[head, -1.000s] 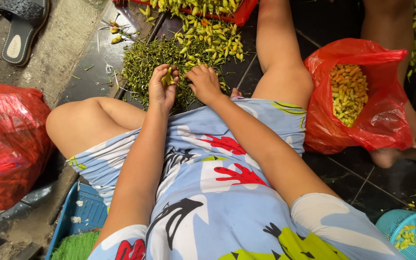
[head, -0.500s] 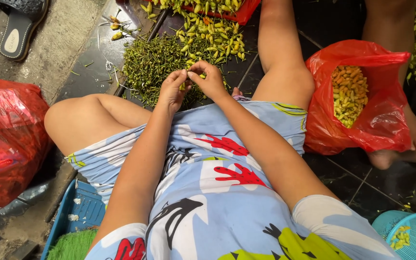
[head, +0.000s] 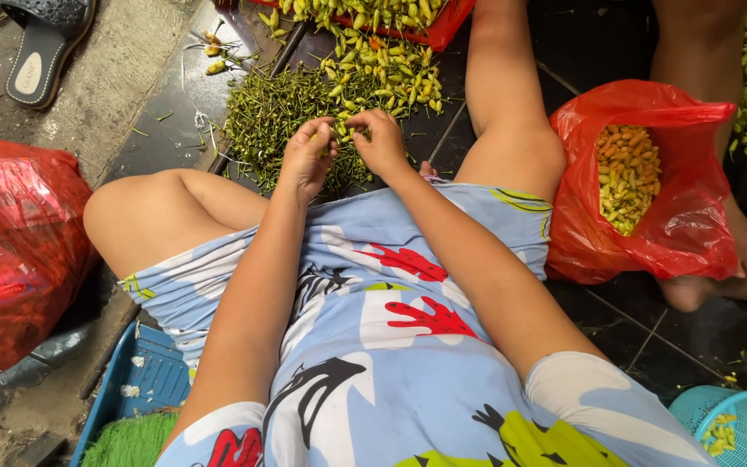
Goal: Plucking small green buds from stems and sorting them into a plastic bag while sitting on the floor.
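Above stem pile | left hand, right hand | fingertips pinching chilli

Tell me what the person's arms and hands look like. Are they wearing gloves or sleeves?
No gloves: the left hand and right hand are bare, with no rings or watch that I can see. Both forearms are bare too. Short sleeves of a light blue dress, printed with red, black and yellow-green shapes, cover only the upper arms.
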